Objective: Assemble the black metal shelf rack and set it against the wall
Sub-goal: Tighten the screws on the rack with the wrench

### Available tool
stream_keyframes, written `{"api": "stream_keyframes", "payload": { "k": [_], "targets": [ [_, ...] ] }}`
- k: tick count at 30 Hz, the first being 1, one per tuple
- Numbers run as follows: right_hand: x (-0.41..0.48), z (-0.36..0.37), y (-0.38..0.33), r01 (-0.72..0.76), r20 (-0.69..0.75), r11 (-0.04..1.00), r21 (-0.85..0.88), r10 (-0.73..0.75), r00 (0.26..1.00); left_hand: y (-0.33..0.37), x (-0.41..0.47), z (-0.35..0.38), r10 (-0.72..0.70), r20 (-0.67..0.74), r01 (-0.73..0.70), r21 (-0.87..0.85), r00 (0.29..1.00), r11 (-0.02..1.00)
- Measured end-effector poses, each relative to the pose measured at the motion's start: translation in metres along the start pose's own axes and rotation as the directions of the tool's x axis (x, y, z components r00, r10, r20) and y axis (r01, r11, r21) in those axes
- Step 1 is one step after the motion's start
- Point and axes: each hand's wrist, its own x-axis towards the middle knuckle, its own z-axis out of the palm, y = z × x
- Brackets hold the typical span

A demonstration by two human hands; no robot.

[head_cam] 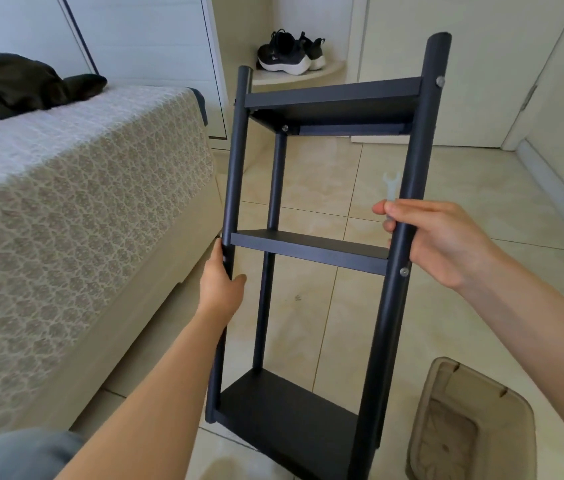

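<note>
The black metal shelf rack (308, 247) stands in front of me, tilted, with three shelves fixed between round posts. My left hand (219, 284) grips the near left post just below the middle shelf. My right hand (436, 237) wraps around the near right post at middle-shelf height and also pinches a small silver spanner (390, 187) against it. Silver bolt heads show on the right post. The rack's lowest shelf hangs close to the tiled floor (464, 209).
A bed (76, 209) with a patterned cover fills the left side, dark clothing (13, 84) on it. A translucent brown plastic bin (471, 424) sits at lower right. Black sneakers (291, 53) rest on a corner ledge. Cream wall and doors (481, 64) stand behind.
</note>
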Motion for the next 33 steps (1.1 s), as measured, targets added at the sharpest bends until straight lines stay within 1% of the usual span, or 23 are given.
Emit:
{"api": "stream_keyframes", "payload": {
  "k": [2,5,7,10,12,14,16,17,18,20,21,23,24,25,28,30,33],
  "targets": [
    [0.001,0.003,-0.002,0.0,-0.005,1.0,-0.009,0.0,1.0,-0.002,0.003,-0.002,-0.005,0.053,0.005,0.011,0.999,1.0],
    [0.0,0.01,-0.005,0.015,-0.006,1.0,-0.018,-0.015,1.0,-0.003,0.008,-0.004,-0.049,0.12,0.049,0.003,0.992,0.999],
    [-0.001,0.016,-0.009,0.023,-0.005,0.999,-0.031,-0.024,1.0,-0.001,0.009,-0.003,-0.06,0.125,0.061,-0.006,0.99,0.998],
    [-0.004,0.023,-0.015,0.05,0.012,0.998,-0.04,-0.049,0.999,0.005,0.002,-0.002,-0.024,0.112,0.02,0.034,0.993,0.999],
    [-0.006,0.03,-0.016,0.077,0.037,0.995,-0.055,-0.075,0.996,0.011,-0.008,0.0,-0.003,0.123,-0.008,0.091,0.992,0.996],
    [-0.008,0.038,-0.016,0.101,0.075,0.991,-0.082,-0.095,0.993,0.019,-0.025,0.002,0.02,0.158,-0.035,0.09,0.987,0.995],
    [-0.007,0.044,-0.014,0.133,0.088,0.983,-0.13,-0.122,0.989,0.033,-0.043,0.006,0.051,0.262,-0.054,0.005,0.964,0.999],
    [-0.006,0.047,-0.013,0.158,0.087,0.975,-0.154,-0.146,0.986,0.043,-0.052,0.008,0.068,0.316,-0.046,-0.076,0.946,0.996],
    [-0.004,0.05,-0.012,0.187,0.086,0.966,-0.176,-0.175,0.981,0.053,-0.062,0.01,0.08,0.352,-0.017,-0.179,0.933,0.984],
    [-0.002,0.055,-0.011,0.247,0.071,0.947,-0.205,-0.238,0.969,0.073,-0.082,0.01,0.082,0.407,0.079,-0.364,0.91,0.928],
    [-0.001,0.056,-0.009,0.268,0.057,0.94,-0.211,-0.261,0.964,0.08,-0.092,0.011,0.095,0.441,0.106,-0.41,0.892,0.906],
    [-0.001,0.059,-0.006,0.277,0.025,0.937,-0.212,-0.278,0.96,0.088,-0.114,0.018,0.151,0.501,0.103,-0.443,0.852,0.891],
    [-0.002,0.061,-0.006,0.274,0.01,0.939,-0.208,-0.279,0.96,0.09,-0.124,0.022,0.177,0.494,0.074,-0.446,0.851,0.892],
    [-0.003,0.063,-0.007,0.276,-0.003,0.939,-0.207,-0.283,0.959,0.091,-0.131,0.027,0.195,0.454,0.035,-0.449,0.87,0.893],
    [-0.008,0.068,-0.012,0.287,-0.007,0.935,-0.207,-0.295,0.956,0.091,-0.144,0.037,0.213,0.271,-0.051,-0.504,0.939,0.862],
    [-0.01,0.07,-0.016,0.297,-0.001,0.932,-0.208,-0.304,0.953,0.089,-0.149,0.041,0.229,0.189,-0.095,-0.537,0.955,0.838],
    [-0.012,0.072,-0.021,0.315,0.01,0.924,-0.218,-0.32,0.947,0.088,-0.156,0.046,0.231,0.088,-0.15,-0.532,0.969,0.833]
  ]
}}
